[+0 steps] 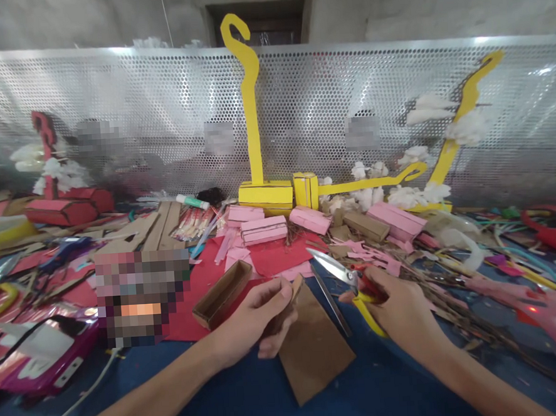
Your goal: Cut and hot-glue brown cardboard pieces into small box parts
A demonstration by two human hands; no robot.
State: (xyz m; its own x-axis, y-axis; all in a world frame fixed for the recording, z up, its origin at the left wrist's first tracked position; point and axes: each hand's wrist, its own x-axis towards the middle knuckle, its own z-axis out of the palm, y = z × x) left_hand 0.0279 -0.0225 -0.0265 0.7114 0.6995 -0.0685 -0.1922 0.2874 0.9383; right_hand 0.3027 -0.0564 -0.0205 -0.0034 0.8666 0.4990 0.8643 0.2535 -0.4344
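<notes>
My left hand (266, 318) is closed, with a small brown cardboard piece (298, 287) pinched between thumb and fingers. In my right hand (396, 295) is a pair of scissors (333, 266) with yellow and red handles, its blades pointing to the upper left. Between my hands a flat brown cardboard sheet (317, 350) lies on the blue table (364, 391), partly behind my left fingers. A thin metal tool (330, 299) rests beside that sheet. To the left of my left hand, an open cardboard box (224, 293) sits on red paper (185, 317).
Yellow hook-shaped cardboard pieces (252, 109) stand against a perforated metal panel (159, 115). Pink boxes (263, 229) sit before them. A purple device (56, 359) with a cable lies left, a pink glue gun (533, 308) right. Twigs and scraps litter the table.
</notes>
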